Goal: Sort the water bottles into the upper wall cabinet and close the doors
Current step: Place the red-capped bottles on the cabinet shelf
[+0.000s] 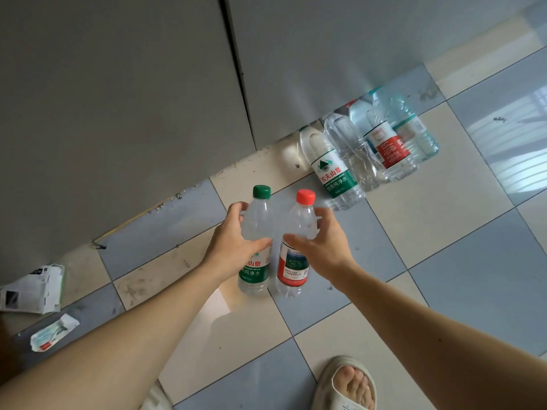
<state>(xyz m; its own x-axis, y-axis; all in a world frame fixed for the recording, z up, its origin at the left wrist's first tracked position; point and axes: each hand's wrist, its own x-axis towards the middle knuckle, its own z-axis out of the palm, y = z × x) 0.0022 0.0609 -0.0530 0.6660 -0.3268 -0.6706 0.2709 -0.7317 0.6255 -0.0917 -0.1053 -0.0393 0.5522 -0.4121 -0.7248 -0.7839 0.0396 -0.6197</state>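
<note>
Bottles fill both hands above a checkered tile floor (pixel 444 202). The left hand (pixel 233 238) curls its fingers and thumb round the shoulder of a green-capped bottle (pixel 257 232), and the right hand (pixel 319 235) grips the shoulder of a red-capped bottle (pixel 297 241) the same way. The two bottles stand upright, just beside each other; I cannot tell whether their bases touch the tiles or hang just above them.

Beyond them, along the floor's far edge where it meets the grey cabinet doors (pixel 118 113), a cluster of further water bottles (pixel 370 146) lies on its side, packed together: one with a green label nearest, one with a red label behind it, and clear ones between and beyond.

At the floor's left edge lie a crumpled paper package (pixel 32 288) and a small torn wrapper (pixel 53 331), well apart from the bottles. A foot in a pale slipper (pixel 346 383) stands at the near edge, below the right forearm.
</note>
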